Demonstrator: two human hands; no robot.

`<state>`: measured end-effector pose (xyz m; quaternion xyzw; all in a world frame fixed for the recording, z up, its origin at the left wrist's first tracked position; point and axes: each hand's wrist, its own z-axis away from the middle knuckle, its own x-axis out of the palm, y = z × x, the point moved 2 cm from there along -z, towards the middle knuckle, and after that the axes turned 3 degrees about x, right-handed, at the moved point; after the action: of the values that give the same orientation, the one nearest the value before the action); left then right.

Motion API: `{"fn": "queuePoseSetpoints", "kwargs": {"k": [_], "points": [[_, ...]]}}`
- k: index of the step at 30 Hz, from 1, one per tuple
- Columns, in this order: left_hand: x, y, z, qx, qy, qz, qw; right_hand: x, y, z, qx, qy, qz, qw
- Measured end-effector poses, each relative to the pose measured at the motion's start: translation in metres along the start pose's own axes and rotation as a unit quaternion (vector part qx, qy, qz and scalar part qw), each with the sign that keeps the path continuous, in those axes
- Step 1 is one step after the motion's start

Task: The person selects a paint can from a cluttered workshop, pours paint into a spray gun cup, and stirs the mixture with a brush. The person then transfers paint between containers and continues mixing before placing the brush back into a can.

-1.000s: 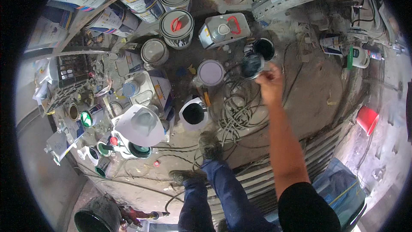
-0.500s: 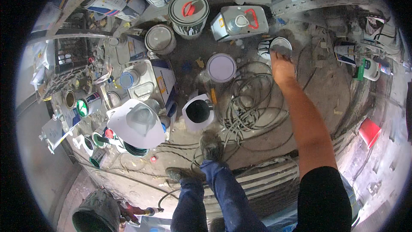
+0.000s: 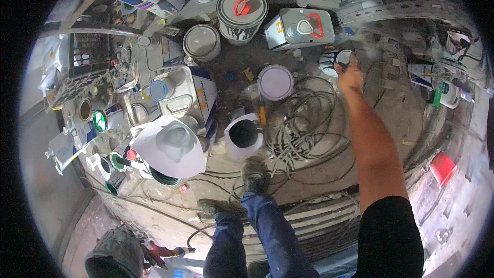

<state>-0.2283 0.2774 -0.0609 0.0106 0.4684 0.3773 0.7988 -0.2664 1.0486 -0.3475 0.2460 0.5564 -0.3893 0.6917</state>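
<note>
White with black drips down the side, that's the small can here, standing on the floor just beyond the right side of the coiled hose. It looks upright: top facing up, long axis running roughly straight up from the floor, though the fisheye makes it lean outward, away from the coil. A pale round lid sits at its top, face up, but I can't tell if it's seated or just resting there.

The right hand is over the near right part of the lid, fingers bent around that edge. Pinching or pushing down? Can't tell, the hand itself hides the fingertips and part of the rim. Whatever's inside the can is covered, and the wall facing away from the coil is out of sight. Any label under those drips is unreadable. The left hand is out of view, so no clue what it's doing.
</note>
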Motion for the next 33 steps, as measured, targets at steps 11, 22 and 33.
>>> {"fn": "queuePoseSetpoints", "kwargs": {"k": [11, 22, 33], "points": [[0.008, -0.004, -0.005, 0.019, -0.004, 0.031, 0.999, 0.018, 0.046, -0.029, -0.096, 0.043, 0.044, 0.993], [-0.070, -0.031, 0.058, 0.049, 0.069, 0.176, 0.981, -0.055, 0.020, 0.258, -0.028, -0.283, -0.057, 0.957], [-0.136, -0.141, 0.143, 0.022, 0.179, 0.362, 0.915, -0.130, -0.228, 0.620, -0.295, -0.614, -0.126, 0.721]]}}
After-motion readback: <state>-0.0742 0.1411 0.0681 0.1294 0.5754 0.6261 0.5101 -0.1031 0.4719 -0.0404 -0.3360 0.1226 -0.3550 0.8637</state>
